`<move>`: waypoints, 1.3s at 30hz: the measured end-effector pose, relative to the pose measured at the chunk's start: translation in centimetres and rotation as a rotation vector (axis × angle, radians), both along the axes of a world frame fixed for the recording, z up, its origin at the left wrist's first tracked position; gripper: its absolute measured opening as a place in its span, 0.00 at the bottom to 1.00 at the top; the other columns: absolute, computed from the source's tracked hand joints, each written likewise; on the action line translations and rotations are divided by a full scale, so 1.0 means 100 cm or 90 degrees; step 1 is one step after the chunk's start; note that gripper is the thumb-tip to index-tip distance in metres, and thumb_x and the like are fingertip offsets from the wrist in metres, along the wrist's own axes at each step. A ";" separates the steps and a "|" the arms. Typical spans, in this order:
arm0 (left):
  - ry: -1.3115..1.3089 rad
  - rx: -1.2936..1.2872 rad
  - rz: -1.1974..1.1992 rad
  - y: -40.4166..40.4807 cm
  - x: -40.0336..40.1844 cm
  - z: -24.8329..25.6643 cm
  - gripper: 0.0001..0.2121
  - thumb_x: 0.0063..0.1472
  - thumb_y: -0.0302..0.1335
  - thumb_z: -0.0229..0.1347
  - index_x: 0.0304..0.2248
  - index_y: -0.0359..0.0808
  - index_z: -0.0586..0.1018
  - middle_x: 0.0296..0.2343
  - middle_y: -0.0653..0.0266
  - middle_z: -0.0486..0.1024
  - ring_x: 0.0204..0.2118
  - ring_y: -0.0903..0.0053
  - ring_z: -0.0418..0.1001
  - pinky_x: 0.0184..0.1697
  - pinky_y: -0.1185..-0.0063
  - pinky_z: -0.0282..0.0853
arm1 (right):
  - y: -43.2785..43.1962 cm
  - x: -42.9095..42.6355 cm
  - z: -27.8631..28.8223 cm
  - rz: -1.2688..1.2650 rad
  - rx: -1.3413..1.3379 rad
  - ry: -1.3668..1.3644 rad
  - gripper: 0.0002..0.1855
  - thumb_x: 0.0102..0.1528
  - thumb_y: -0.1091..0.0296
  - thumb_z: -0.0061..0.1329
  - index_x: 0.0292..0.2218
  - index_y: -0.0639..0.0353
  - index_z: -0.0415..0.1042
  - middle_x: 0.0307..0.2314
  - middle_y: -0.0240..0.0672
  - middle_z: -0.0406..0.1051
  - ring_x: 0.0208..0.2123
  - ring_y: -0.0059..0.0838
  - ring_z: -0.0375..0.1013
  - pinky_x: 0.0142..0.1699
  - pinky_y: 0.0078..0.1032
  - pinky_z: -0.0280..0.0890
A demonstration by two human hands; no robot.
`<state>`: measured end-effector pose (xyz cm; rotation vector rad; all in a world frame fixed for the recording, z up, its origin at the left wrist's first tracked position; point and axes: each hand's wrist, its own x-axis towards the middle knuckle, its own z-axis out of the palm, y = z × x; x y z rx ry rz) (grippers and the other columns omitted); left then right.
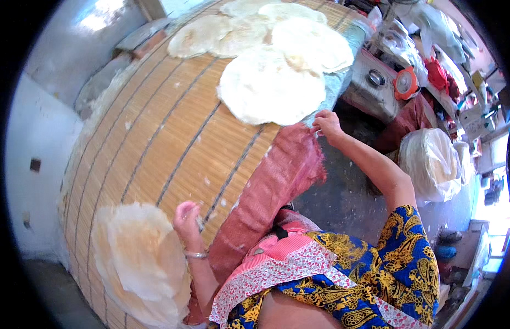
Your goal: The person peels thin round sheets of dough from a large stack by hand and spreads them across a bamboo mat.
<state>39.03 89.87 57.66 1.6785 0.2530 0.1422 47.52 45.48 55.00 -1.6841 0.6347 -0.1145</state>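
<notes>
My left hand [187, 222], a metal bangle at its wrist, is above the slatted mat [156, 135] with its fingers loosely curled. Beside it lies a stack of thin, pale round flatbreads [139, 255]. My right hand [327, 126] reaches out to the far corner of the red cloth [275, 177] along the mat's near edge. Its fingers are bent at the cloth's edge; whether they grip it, I cannot tell. Just beyond that hand lies a large white flatbread round [271, 88], overlapping another white round [314, 43]. More thin rounds [201, 35] spread towards the far end.
A metal gas stove [368, 84] stands right of the table's far end, with an orange-rimmed dial scale [405, 83] next to it. Nearer is a plastic-wrapped stack of rounds [429, 164]. A white wall [41, 164] runs along the left. Pale scraps dot the mat.
</notes>
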 end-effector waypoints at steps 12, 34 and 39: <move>-0.340 0.627 -0.401 -0.286 0.163 0.002 0.21 0.38 0.27 0.59 0.36 0.38 0.69 0.36 0.63 0.66 0.41 0.70 0.62 0.43 0.71 0.56 | -0.139 0.118 -0.020 -0.102 -0.259 -0.002 0.23 0.40 0.68 0.45 0.40 0.61 0.62 0.32 0.39 0.67 0.36 0.34 0.66 0.41 0.26 0.60; -0.401 0.462 -0.335 -0.286 0.183 0.014 0.30 0.41 0.38 0.58 0.42 0.29 0.64 0.40 0.52 0.64 0.43 0.61 0.61 0.45 0.67 0.52 | -0.062 0.160 0.125 0.105 0.165 -0.286 0.08 0.39 0.77 0.45 0.26 0.64 0.64 0.19 0.36 0.65 0.21 0.22 0.65 0.22 0.21 0.59; -0.410 0.293 -0.180 -0.215 0.173 0.055 0.25 0.45 0.30 0.56 0.42 0.28 0.63 0.37 0.51 0.66 0.40 0.59 0.62 0.42 0.70 0.57 | 0.049 0.171 0.203 0.230 0.088 -0.443 0.11 0.41 0.78 0.46 0.30 0.65 0.64 0.22 0.36 0.67 0.23 0.21 0.66 0.25 0.18 0.60</move>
